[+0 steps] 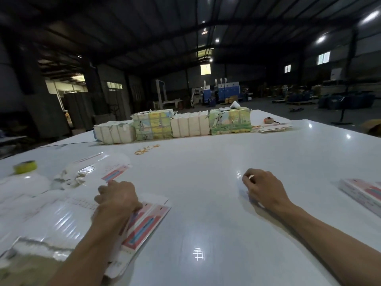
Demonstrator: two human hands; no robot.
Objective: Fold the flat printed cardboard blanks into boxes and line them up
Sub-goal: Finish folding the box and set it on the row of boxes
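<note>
The stack of flat blanks [147,221], printed pink and blue, lies on the white surface [206,203] at the near left. The left hand [115,200] sits on top of it, fingers bent down and gripping the top blank near its far end. One more blank [115,174] lies apart, just beyond that hand, beside crumpled clear plastic wrap [82,174].

The right hand [265,187] rests on the bare surface well to the right, fingers curled in together. It seems to hold nothing, though a small white spot at a fingertip is too small to read.

At the far right edge lies a folded box [362,195] in the same print. By my reading the job is in its early part: few boxes are made, and the stack is yet to be folded.

Farther off lie rubber bands [145,150] and a row of tied bundles [171,124], with a yellow tape roll [25,167] at the left.
</note>
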